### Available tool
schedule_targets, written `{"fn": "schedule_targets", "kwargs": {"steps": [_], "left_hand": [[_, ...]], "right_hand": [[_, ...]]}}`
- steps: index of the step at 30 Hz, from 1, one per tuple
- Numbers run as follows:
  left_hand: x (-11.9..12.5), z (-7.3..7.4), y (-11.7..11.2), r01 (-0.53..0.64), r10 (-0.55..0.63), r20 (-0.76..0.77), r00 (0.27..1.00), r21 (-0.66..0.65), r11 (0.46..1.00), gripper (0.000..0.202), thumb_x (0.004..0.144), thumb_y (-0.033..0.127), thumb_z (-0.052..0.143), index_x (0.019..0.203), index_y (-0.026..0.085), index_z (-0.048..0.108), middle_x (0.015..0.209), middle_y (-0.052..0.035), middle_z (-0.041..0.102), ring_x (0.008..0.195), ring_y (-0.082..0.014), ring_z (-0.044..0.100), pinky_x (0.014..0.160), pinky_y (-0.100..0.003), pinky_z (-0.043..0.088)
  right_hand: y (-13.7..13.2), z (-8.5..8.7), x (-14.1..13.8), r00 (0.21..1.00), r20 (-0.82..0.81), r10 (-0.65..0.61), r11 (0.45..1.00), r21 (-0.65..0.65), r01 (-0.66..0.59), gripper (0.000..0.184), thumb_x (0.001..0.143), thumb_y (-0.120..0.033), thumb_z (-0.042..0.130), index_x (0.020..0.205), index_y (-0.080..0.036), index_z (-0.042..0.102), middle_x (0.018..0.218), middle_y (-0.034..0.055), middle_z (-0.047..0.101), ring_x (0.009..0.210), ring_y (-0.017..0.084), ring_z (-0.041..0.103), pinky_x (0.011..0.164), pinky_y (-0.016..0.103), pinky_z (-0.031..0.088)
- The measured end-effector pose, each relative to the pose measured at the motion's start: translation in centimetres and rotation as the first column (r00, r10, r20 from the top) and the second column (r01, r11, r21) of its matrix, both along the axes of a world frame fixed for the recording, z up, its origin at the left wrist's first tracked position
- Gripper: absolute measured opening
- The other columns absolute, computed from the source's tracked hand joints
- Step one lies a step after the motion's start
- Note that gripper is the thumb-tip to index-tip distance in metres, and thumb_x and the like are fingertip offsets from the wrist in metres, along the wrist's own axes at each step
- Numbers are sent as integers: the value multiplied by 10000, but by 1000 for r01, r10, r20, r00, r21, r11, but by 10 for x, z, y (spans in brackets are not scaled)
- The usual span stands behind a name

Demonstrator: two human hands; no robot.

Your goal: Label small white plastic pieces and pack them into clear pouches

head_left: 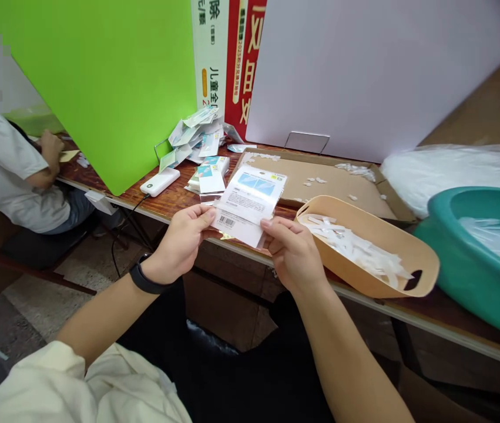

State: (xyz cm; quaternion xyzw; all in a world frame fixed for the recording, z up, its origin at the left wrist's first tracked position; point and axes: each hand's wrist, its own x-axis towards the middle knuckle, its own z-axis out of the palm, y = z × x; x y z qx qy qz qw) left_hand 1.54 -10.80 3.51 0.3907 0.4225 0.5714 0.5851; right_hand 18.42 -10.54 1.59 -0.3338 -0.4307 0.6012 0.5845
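Between my two hands is a flat plastic packet [250, 202] with a printed card, a barcode at its lower left and two light blue pictures near its top. My left hand [185, 238] pinches its lower left edge between thumb and fingers. At the lower right corner, my right hand [296, 249] grips it the same way. The packet is tilted above the table's front edge. Behind it lies a small stack of similar packets [211, 179], with a loose heap of more packets [199, 132] farther back.
A tan basket [426, 273] with white plastic strips stands right of my hands, beside a green tub [452, 247]. A shallow cardboard tray [276, 191] holds small white pieces. A white power bank [160, 182] lies left. Green [113, 76] and white boards [342, 70] stand behind; a person [16, 170] sits left.
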Motion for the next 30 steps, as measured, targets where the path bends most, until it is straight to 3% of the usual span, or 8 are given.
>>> {"fn": "schedule_targets", "kwargs": {"steps": [6, 11, 14, 20, 24, 26, 28, 30], "left_hand": [[-6, 5, 10, -57, 57, -1, 998, 58, 997, 202, 670, 236, 740, 785, 108, 633, 706, -16, 648, 629, -101, 579, 604, -222, 483], [9, -4, -10, 158, -166, 188, 968, 56, 986, 484, 758, 570, 620, 974, 138, 620, 902, -82, 668, 790, -162, 626, 641, -253, 496], [22, -11, -23, 279, -279, 134, 951, 20, 960, 383, 724, 475, 698, 859, 122, 635, 770, -49, 652, 692, -130, 610, 623, -239, 487], [28, -11, -20, 267, -268, 50, 962, 33, 963, 263, 733, 358, 697, 744, 104, 628, 667, -22, 630, 583, -96, 581, 564, -218, 460], [16, -5, -11, 229, -226, -45, 973, 94, 969, 249, 741, 331, 675, 682, 99, 606, 604, -13, 591, 528, -78, 534, 532, -208, 434], [8, -1, -6, 205, -197, -81, 977, 111, 972, 253, 733, 313, 672, 631, 101, 578, 583, -8, 565, 514, -70, 509, 514, -202, 410], [-1, 3, -3, 192, -182, -92, 979, 105, 976, 250, 727, 299, 669, 615, 104, 561, 580, -5, 546, 515, -65, 491, 508, -199, 394], [-6, 7, -2, 194, -185, -103, 977, 89, 977, 242, 722, 293, 672, 620, 106, 557, 580, 0, 537, 515, -62, 477, 506, -198, 384]], "right_hand": [[2, -7, -5, 994, 59, 91, 993, 71, -95, 190, 633, -276, 719, 490, -189, 627, 519, 10, 612, 558, 167, 587, 549, 302, 493], [0, -11, -10, 998, 30, -51, 988, 148, 46, 170, 659, -303, 724, 536, -210, 652, 615, 14, 658, 660, 194, 617, 632, 340, 518], [0, -14, -14, 994, 55, -98, 985, 147, 89, 182, 662, -328, 735, 551, -207, 653, 582, 9, 633, 578, 175, 583, 577, 331, 508], [-1, -20, -18, 995, -22, -100, 968, 227, 103, 164, 711, -314, 730, 603, -210, 663, 570, -8, 605, 508, 144, 533, 512, 301, 476], [-7, -17, -17, 964, 240, -112, 932, 361, 18, 231, 863, -340, 598, 694, -209, 685, 634, 7, 641, 578, 168, 592, 576, 323, 498], [-11, -14, -13, 862, 383, -331, 834, 546, 77, 206, 899, -283, 549, 775, -210, 697, 704, 23, 666, 651, 183, 622, 630, 334, 504], [-11, -12, -8, 667, 365, -649, 579, 807, 121, 112, 858, -203, 591, 894, -221, 696, 822, 47, 691, 761, 209, 639, 705, 355, 502], [-9, -10, -3, 468, 255, -846, 295, 955, 13, 250, 795, -150, 648, 1029, -237, 669, 967, 70, 695, 904, 252, 631, 808, 398, 480]]}}
